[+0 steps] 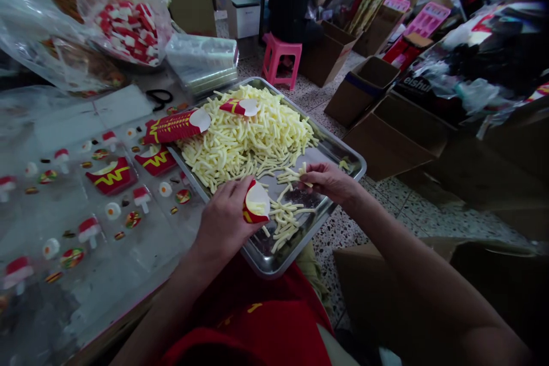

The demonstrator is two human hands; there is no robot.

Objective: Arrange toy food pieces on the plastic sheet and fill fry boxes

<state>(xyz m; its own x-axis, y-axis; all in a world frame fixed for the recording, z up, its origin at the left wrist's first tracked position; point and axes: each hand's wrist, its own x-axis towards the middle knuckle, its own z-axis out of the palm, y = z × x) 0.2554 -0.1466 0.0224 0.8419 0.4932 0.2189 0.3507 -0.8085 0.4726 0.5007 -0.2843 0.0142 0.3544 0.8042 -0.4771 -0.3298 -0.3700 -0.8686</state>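
Note:
My left hand (229, 211) is wrapped round a small red and yellow fries box (258, 201), its white inner side facing up. Over the right side of the metal tray (358, 164), my right hand (328, 180) pinches a few pale yellow toy fries (303, 173). A big heap of the same fries (253, 137) fills the far part of the tray, and a loose cluster (285, 220) lies near its front corner. A stack of nested fries boxes (174, 127) rests on the tray's left edge, and a single box (240, 107) lies on the heap.
On the table at left are clear plastic trays holding small toy foods, with a filled fries box (112, 176) among them. Black scissors (158, 98) and a bag of red-white pieces (128, 31) lie behind. Cardboard boxes (394, 131) and a pink stool (282, 60) stand on the floor; a person sits beyond.

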